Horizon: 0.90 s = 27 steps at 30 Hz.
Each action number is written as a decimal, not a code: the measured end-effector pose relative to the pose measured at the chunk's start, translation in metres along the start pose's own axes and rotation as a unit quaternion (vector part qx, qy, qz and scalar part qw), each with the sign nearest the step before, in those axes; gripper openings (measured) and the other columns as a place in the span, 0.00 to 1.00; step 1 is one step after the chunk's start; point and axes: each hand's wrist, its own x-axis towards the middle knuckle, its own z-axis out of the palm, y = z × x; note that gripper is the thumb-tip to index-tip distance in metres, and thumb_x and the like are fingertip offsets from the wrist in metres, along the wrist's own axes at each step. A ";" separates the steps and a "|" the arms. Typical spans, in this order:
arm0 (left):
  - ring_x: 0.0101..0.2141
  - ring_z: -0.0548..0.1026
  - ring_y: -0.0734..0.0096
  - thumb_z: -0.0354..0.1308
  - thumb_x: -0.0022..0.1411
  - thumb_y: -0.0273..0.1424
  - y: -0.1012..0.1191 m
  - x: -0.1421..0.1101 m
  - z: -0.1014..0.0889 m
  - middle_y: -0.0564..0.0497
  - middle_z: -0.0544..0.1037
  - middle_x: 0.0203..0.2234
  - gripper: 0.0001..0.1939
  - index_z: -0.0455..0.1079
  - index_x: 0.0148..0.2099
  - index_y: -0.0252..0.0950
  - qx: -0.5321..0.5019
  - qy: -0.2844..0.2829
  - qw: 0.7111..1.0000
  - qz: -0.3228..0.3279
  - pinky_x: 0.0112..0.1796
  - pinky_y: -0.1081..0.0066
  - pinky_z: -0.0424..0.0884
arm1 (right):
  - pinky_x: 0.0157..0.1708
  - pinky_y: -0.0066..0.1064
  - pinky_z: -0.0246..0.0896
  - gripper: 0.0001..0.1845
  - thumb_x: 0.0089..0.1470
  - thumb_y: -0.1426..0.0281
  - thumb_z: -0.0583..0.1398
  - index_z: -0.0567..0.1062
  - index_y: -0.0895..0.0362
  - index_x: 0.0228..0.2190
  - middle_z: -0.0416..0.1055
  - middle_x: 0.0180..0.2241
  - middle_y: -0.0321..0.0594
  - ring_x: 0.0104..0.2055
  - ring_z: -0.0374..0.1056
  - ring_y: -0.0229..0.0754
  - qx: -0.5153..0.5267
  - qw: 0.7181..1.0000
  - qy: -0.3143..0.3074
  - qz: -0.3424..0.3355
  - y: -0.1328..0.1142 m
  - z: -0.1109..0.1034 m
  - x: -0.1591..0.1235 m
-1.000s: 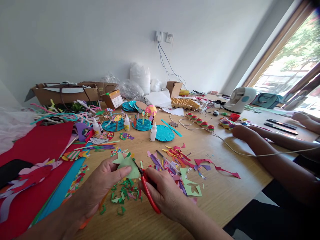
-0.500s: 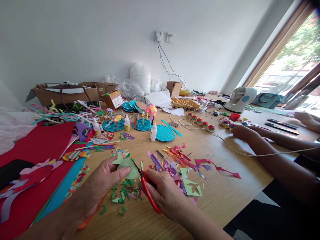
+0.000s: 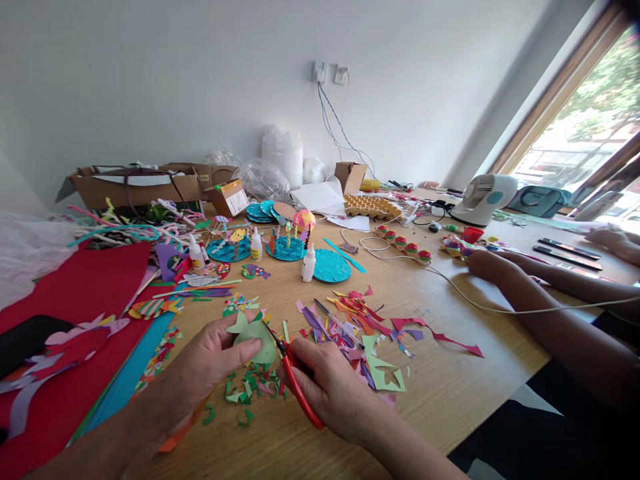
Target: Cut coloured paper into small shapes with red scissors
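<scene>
A light green paper cutout (image 3: 259,339), with a pointed tail-like end at its left, is pinched between the thumb and fingers of my left hand (image 3: 217,357). My right hand (image 3: 325,380) is closed round the red handles of a pair of scissors (image 3: 300,390). Their dark blades are at the cutout's right edge. Small green paper scraps (image 3: 245,388) lie on the table below. To the right are a notched light green offcut (image 3: 379,367), a pen (image 3: 345,328) and a heap of coloured paper strips (image 3: 325,327).
White glue bottles (image 3: 309,263) stand near blue discs (image 3: 331,266) bearing small paper decorations. Red paper sheets (image 3: 110,273) cover the left side. A white cable (image 3: 465,297) crosses the right side, where another person's arms (image 3: 520,293) reach over the table. A white fan-like device (image 3: 483,200) stands behind.
The view has shifted very slightly. Both hands keep nearly the same pose, and the scissors stay at the green paper's right edge.
</scene>
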 end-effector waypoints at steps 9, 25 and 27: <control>0.27 0.75 0.68 0.65 0.45 0.25 0.007 -0.001 -0.004 0.58 0.78 0.21 0.07 0.73 0.30 0.40 0.095 0.010 0.995 0.016 0.34 0.72 0.69 | 0.20 0.23 0.43 0.14 0.59 0.65 0.50 0.62 0.57 0.23 0.57 0.19 0.30 0.19 0.50 0.31 -0.003 1.000 -0.016 -0.003 0.001 -0.002 -0.003; 0.31 0.74 0.64 0.63 0.45 0.28 0.008 -0.002 -0.010 0.55 0.79 0.25 0.07 0.76 0.32 0.40 0.183 -0.021 0.982 0.026 0.37 0.71 0.68 | 0.19 0.23 0.42 0.10 0.58 0.69 0.51 0.63 0.57 0.25 0.59 0.19 0.30 0.19 0.50 0.31 -0.022 0.998 -0.052 -0.026 0.003 -0.004 -0.006; 0.31 0.74 0.64 0.62 0.46 0.28 0.010 -0.002 -0.009 0.55 0.78 0.24 0.07 0.76 0.31 0.39 0.208 -0.033 0.977 0.031 0.36 0.72 0.68 | 0.19 0.23 0.42 0.10 0.57 0.70 0.51 0.63 0.57 0.24 0.59 0.19 0.30 0.19 0.50 0.31 -0.019 0.998 -0.053 -0.030 0.002 -0.004 -0.006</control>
